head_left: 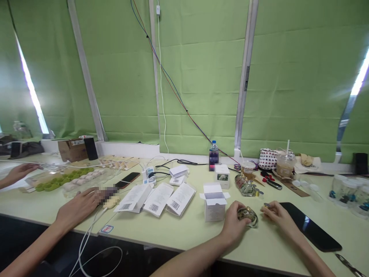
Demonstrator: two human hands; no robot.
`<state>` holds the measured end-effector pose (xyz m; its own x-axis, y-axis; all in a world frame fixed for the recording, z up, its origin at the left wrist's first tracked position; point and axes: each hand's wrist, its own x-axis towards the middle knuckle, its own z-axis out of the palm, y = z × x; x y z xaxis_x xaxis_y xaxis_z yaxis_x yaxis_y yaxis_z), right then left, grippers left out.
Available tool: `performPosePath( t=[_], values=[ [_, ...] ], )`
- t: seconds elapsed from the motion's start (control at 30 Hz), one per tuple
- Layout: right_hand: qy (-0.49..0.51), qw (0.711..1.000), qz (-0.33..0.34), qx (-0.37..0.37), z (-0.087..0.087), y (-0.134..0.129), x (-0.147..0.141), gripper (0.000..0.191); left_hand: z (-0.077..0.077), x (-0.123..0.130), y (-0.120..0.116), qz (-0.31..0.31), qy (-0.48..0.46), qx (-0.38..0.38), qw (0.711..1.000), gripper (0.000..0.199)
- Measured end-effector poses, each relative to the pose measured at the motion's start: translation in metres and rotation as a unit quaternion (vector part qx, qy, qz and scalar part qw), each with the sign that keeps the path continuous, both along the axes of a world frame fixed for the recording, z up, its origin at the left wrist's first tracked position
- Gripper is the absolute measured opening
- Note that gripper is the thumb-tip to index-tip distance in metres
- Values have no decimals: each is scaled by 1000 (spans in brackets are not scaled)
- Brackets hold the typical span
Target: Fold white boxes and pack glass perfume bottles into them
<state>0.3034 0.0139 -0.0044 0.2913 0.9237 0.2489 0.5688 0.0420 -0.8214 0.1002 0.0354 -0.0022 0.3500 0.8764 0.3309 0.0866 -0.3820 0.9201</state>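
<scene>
My left hand [236, 222] is closed on a small shiny patterned pouch [248, 216] with a rounded metallic edge, held just above the table. To its right, my right hand [275, 215] pinches a small round disc [266, 205] between thumb and fingers, a short way from the pouch. An open white box [215, 207] with raised flaps stands left of my left hand. Behind my hands lies a second shiny patterned pouch [244, 185], with several small discs [258, 191] beside it. A dark tablet [311, 227] lies at my right forearm.
Several white packets [158, 198], a closed white box [221, 176] and a bottle [213, 156] stand or lie centre-left. Drink cups [285, 165] are behind, clear jars [348, 192] at right, tweezers [350, 265] near right. Another person's hand [79, 207] rests beside a phone and egg-like trays at left.
</scene>
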Motion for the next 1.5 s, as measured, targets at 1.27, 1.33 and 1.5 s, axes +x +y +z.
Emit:
performPosePath(
  t=[1.27,1.33,1.5],
  values=[
    [-470,866,-69,157,-21,-29,-12,33,4,-2,0,-13,-5,26,1000,27],
    [-505,852,-33,132,-11,-26,-23,34,4,-3,-1,-13,-4,27,1000,27],
    [-506,856,11,99,-3,-23,-32,26,2,-3,-1,-15,-2,25,1000,28]
  ],
)
